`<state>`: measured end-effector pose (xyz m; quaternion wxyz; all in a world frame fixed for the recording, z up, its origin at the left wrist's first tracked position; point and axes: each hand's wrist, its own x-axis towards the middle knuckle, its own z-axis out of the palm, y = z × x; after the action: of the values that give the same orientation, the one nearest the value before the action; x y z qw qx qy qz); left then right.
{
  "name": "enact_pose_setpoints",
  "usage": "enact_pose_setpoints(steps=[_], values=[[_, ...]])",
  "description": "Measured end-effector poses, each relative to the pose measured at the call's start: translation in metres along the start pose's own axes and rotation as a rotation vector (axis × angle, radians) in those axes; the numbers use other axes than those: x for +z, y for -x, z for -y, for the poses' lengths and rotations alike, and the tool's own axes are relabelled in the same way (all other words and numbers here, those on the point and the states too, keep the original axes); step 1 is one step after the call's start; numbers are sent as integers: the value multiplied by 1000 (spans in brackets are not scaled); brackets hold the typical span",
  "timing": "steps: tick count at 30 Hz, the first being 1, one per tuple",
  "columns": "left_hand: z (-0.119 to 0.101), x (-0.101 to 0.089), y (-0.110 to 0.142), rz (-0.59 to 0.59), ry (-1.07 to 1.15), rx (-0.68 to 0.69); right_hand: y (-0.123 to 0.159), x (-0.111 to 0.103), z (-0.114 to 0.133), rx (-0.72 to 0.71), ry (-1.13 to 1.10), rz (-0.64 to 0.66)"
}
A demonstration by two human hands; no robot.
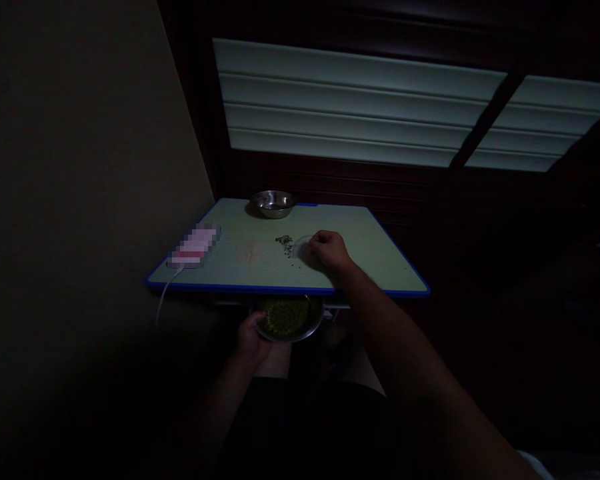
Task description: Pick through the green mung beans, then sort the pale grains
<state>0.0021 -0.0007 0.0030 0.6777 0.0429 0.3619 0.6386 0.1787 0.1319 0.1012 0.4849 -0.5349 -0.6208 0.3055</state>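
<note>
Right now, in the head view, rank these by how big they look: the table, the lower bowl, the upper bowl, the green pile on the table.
1. Table
2. Lower bowl, partly hidden
3. Upper bowl
4. Green pile

Nearness may enlarge the lower bowl.

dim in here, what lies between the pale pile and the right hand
Scattered mung beans and a translucent piece at the right hand, seen in the head view.

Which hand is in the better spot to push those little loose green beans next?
Probably the right hand: it's over the table, seemingly holding a clear sheet beside the loose green beans. The left hand is holding a steel bowl below the table's edge.
</note>
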Motion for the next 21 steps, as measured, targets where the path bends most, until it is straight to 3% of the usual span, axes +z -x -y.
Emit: enact_pose_setpoints(steps=[7, 16, 21], values=[[-1, 3, 2, -11, 1, -4, 1, 2, -2, 0, -69, 141], [0, -1, -1, 28, 10, 2, -2, -1, -4, -31, 82, -46], [0, 0, 0, 17, -17, 12, 2, -1, 2, 6, -22, 79]])
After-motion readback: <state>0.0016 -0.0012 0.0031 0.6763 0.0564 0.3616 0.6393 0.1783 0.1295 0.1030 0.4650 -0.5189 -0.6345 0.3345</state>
